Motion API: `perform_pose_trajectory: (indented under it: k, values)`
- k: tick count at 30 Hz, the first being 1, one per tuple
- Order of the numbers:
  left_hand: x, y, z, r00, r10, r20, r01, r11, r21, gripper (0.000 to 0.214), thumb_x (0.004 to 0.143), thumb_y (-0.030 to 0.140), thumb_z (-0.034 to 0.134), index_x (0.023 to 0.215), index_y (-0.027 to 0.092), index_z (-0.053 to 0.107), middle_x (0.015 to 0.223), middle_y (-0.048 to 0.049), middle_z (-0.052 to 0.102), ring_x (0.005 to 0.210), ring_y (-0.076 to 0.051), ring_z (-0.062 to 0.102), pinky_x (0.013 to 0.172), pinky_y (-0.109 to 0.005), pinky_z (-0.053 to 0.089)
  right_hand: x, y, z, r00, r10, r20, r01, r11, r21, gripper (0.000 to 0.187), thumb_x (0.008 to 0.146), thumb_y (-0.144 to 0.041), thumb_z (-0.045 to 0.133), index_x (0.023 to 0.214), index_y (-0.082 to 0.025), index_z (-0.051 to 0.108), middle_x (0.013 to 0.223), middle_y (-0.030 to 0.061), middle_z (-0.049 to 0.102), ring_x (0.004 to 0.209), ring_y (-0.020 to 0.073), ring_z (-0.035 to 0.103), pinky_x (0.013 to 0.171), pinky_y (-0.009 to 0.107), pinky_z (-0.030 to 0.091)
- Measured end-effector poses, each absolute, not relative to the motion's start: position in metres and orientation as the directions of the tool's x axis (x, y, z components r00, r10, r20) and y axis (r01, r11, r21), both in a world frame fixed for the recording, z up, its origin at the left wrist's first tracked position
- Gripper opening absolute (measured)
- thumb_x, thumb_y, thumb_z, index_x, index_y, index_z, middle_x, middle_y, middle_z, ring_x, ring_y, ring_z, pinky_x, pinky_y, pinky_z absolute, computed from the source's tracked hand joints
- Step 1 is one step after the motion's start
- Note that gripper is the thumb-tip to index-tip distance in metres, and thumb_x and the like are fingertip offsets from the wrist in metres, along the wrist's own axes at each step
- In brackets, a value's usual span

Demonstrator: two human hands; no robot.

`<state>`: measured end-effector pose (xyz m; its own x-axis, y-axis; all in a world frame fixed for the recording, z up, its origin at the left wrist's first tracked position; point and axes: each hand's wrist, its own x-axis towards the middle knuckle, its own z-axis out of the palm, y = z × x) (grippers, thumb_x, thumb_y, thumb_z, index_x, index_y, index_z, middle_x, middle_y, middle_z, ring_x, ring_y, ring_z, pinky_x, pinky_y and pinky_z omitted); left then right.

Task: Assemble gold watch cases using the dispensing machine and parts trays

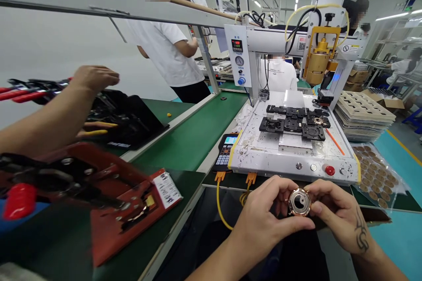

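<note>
Both my hands hold a small round metal part with a gold rim and a dark centre, low in front of a white dispensing machine. My left hand pinches its left edge with thumb and fingers. My right hand grips its right edge. On the machine's white bed lie black fixture blocks, one with a round gold part in it.
A co-worker's arm and hand reach over a black tray on the left beside a red press jig. Green conveyor belt runs between. Stacked cardboard trays and a bag of round parts sit right. A keypad pendant hangs nearby.
</note>
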<state>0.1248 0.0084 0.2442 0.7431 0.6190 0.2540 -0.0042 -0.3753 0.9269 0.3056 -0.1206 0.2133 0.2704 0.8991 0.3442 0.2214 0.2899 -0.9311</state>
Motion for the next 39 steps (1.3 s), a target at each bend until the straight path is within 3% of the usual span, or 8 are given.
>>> perform_pose_trajectory:
  k: [12, 17, 24, 32, 39]
  values:
    - [0.124, 0.009, 0.244, 0.741, 0.603, 0.296, -0.012, -0.429, 0.903, 0.043, 0.077, 0.052, 0.096, 0.101, 0.022, 0.076, 0.084, 0.0004, 0.070, 0.072, -0.015, 0.060, 0.065, -0.024, 0.048, 0.303, -0.119, 0.214, 0.285, 0.901, 0.327, 0.166, 0.290, -0.943, 0.021, 0.103, -0.029, 0.076, 0.123, -0.035, 0.078, 0.107, -0.0001, 0.081, 0.089, 0.0142, 0.077, 0.081, 0.019, 0.064]
    - [0.125, 0.012, 0.241, 0.736, 0.595, 0.324, -0.026, -0.454, 0.891, 0.047, 0.074, 0.053, 0.098, 0.102, 0.023, 0.077, 0.085, 0.0008, 0.070, 0.074, -0.015, 0.060, 0.066, -0.025, 0.048, 0.302, -0.119, 0.209, 0.301, 0.912, 0.280, 0.115, 0.256, -0.960, 0.019, 0.103, -0.032, 0.076, 0.122, -0.033, 0.078, 0.110, 0.0020, 0.082, 0.093, 0.0162, 0.078, 0.086, 0.022, 0.064]
    - [0.128, 0.020, 0.230, 0.697, 0.568, 0.438, -0.119, -0.510, 0.852, 0.049, 0.073, 0.058, 0.096, 0.103, 0.024, 0.077, 0.097, -0.0018, 0.073, 0.089, -0.019, 0.067, 0.081, -0.028, 0.053, 0.301, -0.113, 0.198, 0.301, 0.926, 0.227, 0.015, 0.233, -0.972, 0.025, 0.101, -0.040, 0.078, 0.122, -0.026, 0.076, 0.105, 0.0057, 0.081, 0.090, 0.0194, 0.077, 0.082, 0.029, 0.064]
    - [0.123, 0.024, 0.224, 0.701, 0.549, 0.455, -0.126, -0.532, 0.837, 0.048, 0.074, 0.059, 0.095, 0.104, 0.026, 0.077, 0.095, -0.0010, 0.073, 0.085, -0.018, 0.067, 0.076, -0.027, 0.052, 0.298, -0.105, 0.190, 0.290, 0.932, 0.219, -0.052, 0.244, -0.968, 0.026, 0.099, -0.041, 0.081, 0.120, -0.026, 0.077, 0.101, 0.0047, 0.079, 0.083, 0.0158, 0.072, 0.076, 0.026, 0.060]
    - [0.122, 0.027, 0.218, 0.689, 0.575, 0.441, -0.106, -0.522, 0.846, 0.044, 0.075, 0.059, 0.095, 0.097, 0.026, 0.077, 0.091, -0.0007, 0.072, 0.082, -0.019, 0.065, 0.075, -0.027, 0.051, 0.290, -0.099, 0.189, 0.284, 0.929, 0.238, -0.071, 0.267, -0.961, 0.025, 0.102, -0.044, 0.077, 0.120, -0.026, 0.076, 0.111, 0.0081, 0.080, 0.098, 0.0209, 0.075, 0.086, 0.032, 0.060]
